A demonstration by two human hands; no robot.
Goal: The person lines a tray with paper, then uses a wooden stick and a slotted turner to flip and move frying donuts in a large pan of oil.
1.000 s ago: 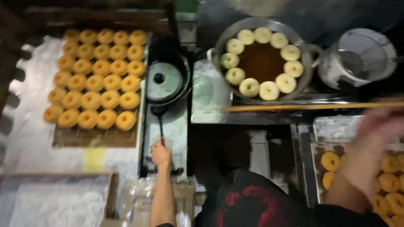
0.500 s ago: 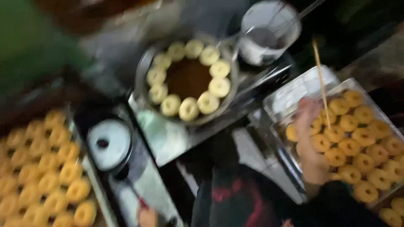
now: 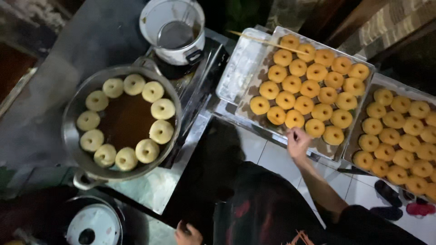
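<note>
My right hand reaches to the near edge of a metal tray lined with stained paper and filled with several golden fried doughnuts. Its fingers are curled, right beside the closest doughnut, and I see nothing in them. A long wooden stick lies across the tray's far corner. My left hand is low at the bottom edge, only partly in view, by the counter's edge. A big round pan of dark oil holds a ring of pale doughnuts at the left.
A white pot with a strainer inside stands behind the pan. A second tray of fried doughnuts sits at the right. A lidded pan is at the bottom left. Sandals lie on the white tiled floor.
My view has swung right, from the left doughnut board to the trays. My right hand came down to the tray's near edge, and the stick it held now lies on the tray.
</note>
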